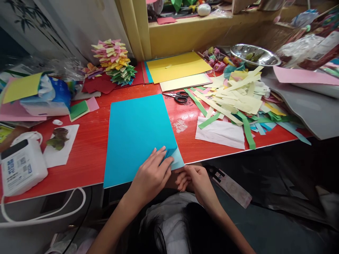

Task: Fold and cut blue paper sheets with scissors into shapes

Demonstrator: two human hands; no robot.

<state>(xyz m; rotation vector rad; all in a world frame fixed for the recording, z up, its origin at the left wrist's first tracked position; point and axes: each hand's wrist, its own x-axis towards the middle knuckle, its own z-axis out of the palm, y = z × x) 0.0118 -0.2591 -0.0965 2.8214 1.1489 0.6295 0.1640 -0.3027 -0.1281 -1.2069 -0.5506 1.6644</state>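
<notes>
Left of the scissors (181,97), blue paper (135,130) lies on the table (90,151), only one corner turned up and the rest flat, left hand (156,165) spread over it, right hand (197,176) pinching the pale layer (178,158) beneath.

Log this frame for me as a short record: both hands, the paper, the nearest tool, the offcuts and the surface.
Left hand: resting on blue paper
Right hand: fingertips at the pale blue paper's near right corner; grip unclear
Paper: blue layer raised there, pale blue showing
Tool: black-handled scissors, beyond the right edge
Offcuts: mixed-colour strips, piled right
Surface: red table
</notes>
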